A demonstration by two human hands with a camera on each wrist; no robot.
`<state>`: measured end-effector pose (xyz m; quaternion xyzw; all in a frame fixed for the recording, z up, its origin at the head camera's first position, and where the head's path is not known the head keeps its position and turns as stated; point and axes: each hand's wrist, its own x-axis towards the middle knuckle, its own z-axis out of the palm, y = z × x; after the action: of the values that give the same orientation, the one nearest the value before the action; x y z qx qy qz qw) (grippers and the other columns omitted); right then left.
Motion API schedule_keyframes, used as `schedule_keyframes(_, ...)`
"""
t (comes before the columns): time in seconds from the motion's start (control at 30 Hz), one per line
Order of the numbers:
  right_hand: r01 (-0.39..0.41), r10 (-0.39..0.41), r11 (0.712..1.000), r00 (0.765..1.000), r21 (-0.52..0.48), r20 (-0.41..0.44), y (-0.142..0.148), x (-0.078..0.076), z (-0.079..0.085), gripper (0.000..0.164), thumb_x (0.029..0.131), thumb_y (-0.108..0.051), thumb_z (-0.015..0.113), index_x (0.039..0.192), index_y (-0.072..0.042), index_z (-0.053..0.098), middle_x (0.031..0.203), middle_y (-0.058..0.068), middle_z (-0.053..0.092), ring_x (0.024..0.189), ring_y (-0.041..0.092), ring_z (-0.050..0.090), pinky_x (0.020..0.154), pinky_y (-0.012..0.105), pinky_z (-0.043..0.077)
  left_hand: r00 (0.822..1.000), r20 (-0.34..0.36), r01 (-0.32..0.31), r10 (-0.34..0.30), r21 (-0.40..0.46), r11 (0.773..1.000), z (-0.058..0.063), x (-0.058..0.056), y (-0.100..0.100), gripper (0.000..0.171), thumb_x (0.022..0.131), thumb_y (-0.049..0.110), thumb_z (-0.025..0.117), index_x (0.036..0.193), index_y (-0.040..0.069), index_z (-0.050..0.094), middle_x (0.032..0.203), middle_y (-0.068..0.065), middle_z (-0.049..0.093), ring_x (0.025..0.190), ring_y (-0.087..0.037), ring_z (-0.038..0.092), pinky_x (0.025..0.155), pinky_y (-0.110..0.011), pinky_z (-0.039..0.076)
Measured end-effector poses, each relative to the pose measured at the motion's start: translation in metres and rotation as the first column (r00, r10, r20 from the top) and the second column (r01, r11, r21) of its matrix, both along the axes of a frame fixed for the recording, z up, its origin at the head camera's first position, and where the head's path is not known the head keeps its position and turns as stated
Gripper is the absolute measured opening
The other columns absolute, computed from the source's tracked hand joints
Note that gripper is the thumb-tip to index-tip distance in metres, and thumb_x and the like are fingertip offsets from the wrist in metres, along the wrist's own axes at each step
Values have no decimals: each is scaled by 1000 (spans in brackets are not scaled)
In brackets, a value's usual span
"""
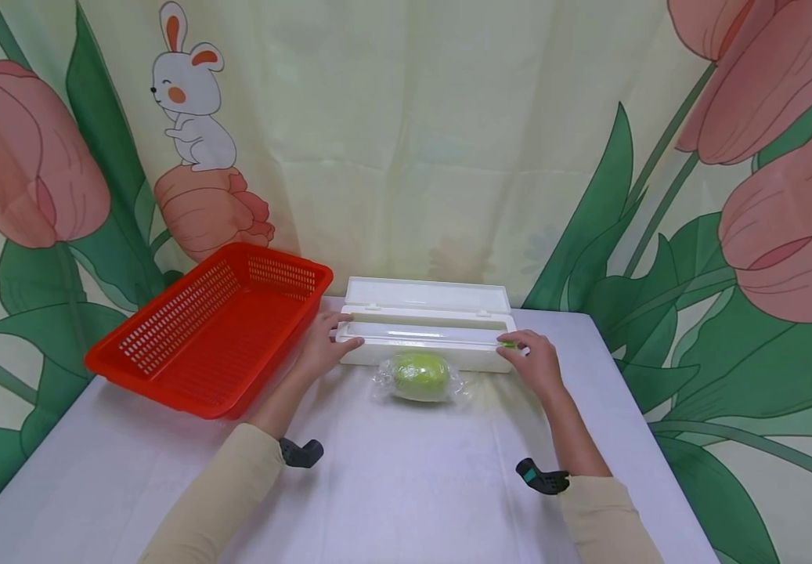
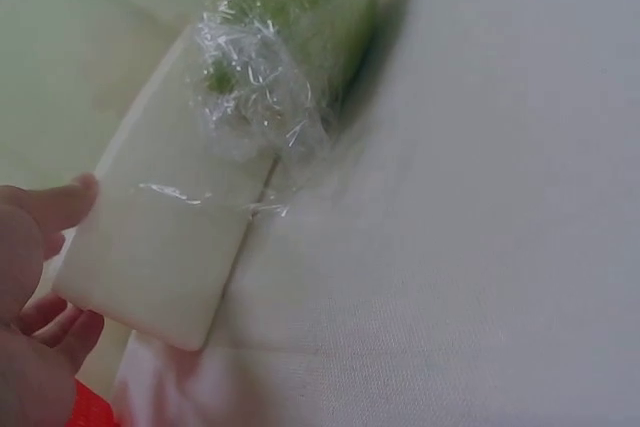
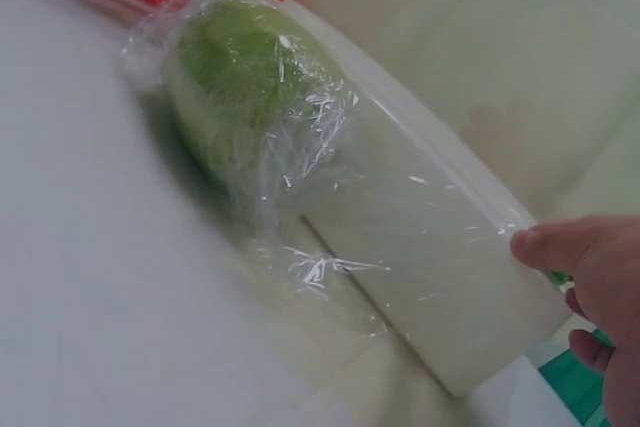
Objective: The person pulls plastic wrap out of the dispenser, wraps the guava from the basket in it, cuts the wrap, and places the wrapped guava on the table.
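Observation:
A long white cling film dispenser point(image 1: 479, 360) lies across the table with its hinged lid point(image 1: 427, 296) tipped back, showing the pale roll inside. My left hand point(image 1: 324, 345) holds its left end, thumb on the front top edge and fingers round the end. At the opposite end, my right hand point(image 1: 535, 364) pinches the front edge, where a small green piece point(image 1: 509, 344) shows between thumb and fingers. Against the dispenser's front sits a green oval fruit point(image 1: 421, 376) wrapped in crinkled clear film. In the right wrist view, loose film point(image 3: 320, 267) spreads from the fruit point(image 3: 240, 77) along the dispenser.
A red plastic basket point(image 1: 222, 337) with slotted walls stands at the left, close beside my left forearm. A white cloth covers the table point(image 1: 406, 486). Behind it hangs a curtain point(image 1: 406, 157) printed with tulips and a rabbit.

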<state>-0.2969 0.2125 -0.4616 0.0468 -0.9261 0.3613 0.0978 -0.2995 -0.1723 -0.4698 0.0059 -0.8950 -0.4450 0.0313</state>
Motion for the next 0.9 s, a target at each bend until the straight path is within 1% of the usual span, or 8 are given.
schedule_keyframes(0.07,-23,23,1000,1000,20,-7,1,-2,0,23,89,-17,69,110,-8,72,116,16,67,104,32,56,81,38,45,1000,6,-1,1,0,1000,-1,0,0,57,83,35,75,134,20,55,149,-9,38,121,-33,53,95,-43,54)
schedule_keyframes(0.23,-73,75,996,997,55,-34,1,-3,-1,22,89,-15,69,108,-6,74,113,19,65,107,37,55,88,48,43,1000,11,-6,6,-6,1000,-1,-1,1,56,83,35,75,134,21,56,150,-9,38,123,-32,52,95,-43,53)
schedule_keyframes(0.43,-90,92,994,995,63,-30,-3,-2,-1,24,90,-15,67,112,-6,72,114,21,61,113,40,47,92,52,38,1000,19,-11,11,-8,1000,-1,-1,1,55,83,36,75,133,23,56,150,-8,38,126,-32,50,95,-42,53)
schedule_keyframes(0.53,-83,84,995,996,52,-19,-4,-1,-1,26,90,-16,67,113,-7,72,115,20,60,114,38,45,92,51,38,1000,17,-7,7,1,1000,-2,-1,1,55,83,35,75,133,21,56,150,-9,38,126,-33,50,96,-43,53)
schedule_keyframes(0.63,-57,58,998,998,32,-21,-4,-1,-2,26,89,-18,68,113,-6,72,115,19,62,112,37,48,90,49,40,1000,11,-4,4,2,1000,-2,-2,0,54,83,34,75,132,21,57,149,-9,38,125,-33,50,96,-43,53)
schedule_keyframes(0.7,-34,34,999,999,7,-33,-5,-1,-3,25,89,-19,70,110,-6,73,114,18,63,109,35,52,87,46,42,1000,5,-1,1,9,1000,-3,-3,0,54,84,33,75,132,19,57,149,-10,38,125,-33,51,97,-44,52)
schedule_keyframes(0.8,0,-2,1000,999,-29,-48,-6,-1,-4,22,87,-19,71,105,-6,75,112,17,65,103,33,55,83,40,43,1000,6,-8,8,7,1000,-3,-2,0,54,83,34,75,132,20,57,149,-9,38,123,-32,51,97,-43,53)
schedule_keyframes(0.9,9,-12,999,999,-51,-53,-6,0,-4,20,88,-17,71,103,-5,75,112,17,65,103,32,56,81,37,43,1000,5,-11,11,5,1000,-2,-2,1,54,83,35,75,132,21,57,150,-9,38,124,-32,51,96,-42,53)
